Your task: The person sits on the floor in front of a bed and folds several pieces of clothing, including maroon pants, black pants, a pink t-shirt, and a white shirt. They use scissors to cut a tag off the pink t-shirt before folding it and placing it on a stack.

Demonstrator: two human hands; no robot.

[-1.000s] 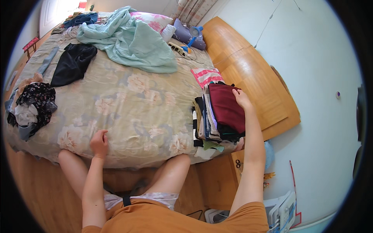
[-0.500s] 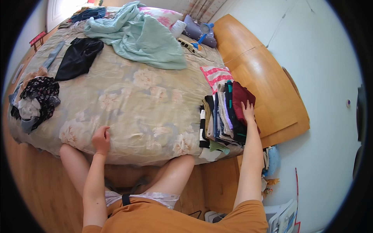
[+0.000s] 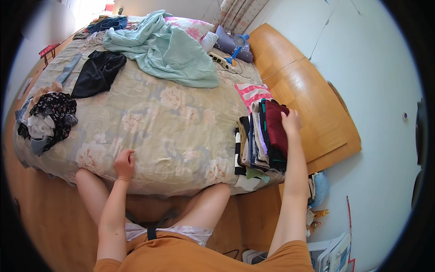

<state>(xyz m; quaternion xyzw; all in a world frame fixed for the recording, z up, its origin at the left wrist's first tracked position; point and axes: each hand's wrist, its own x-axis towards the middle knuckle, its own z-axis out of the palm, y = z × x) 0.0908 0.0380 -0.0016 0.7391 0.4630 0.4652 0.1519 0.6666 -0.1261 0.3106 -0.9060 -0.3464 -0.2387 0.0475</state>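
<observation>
My right hand (image 3: 291,121) is at the headboard-side edge of a folded maroon garment (image 3: 275,129), its thumb on the cloth and its other fingers bent behind it. That garment lies against a row of folded clothes (image 3: 254,138) at the bed's right side, in black, beige, purple and blue. My left hand (image 3: 124,164) rests on the floral bedsheet (image 3: 149,131) near the front edge, fingers curled in a loose fist with nothing visible in them.
A pink-and-white cloth (image 3: 251,93) lies beyond the row, by the wooden headboard (image 3: 312,95). A mint quilt (image 3: 176,59), pillows and a blue fan-shaped object (image 3: 238,43) are farther back. Black fabric (image 3: 99,75) and a heap of clothes (image 3: 52,115) lie left.
My right hand has shifted from lying flat on the maroon garment to its right edge, fingers bent. The garment sits slightly more to the left. My left hand keeps its curled pose.
</observation>
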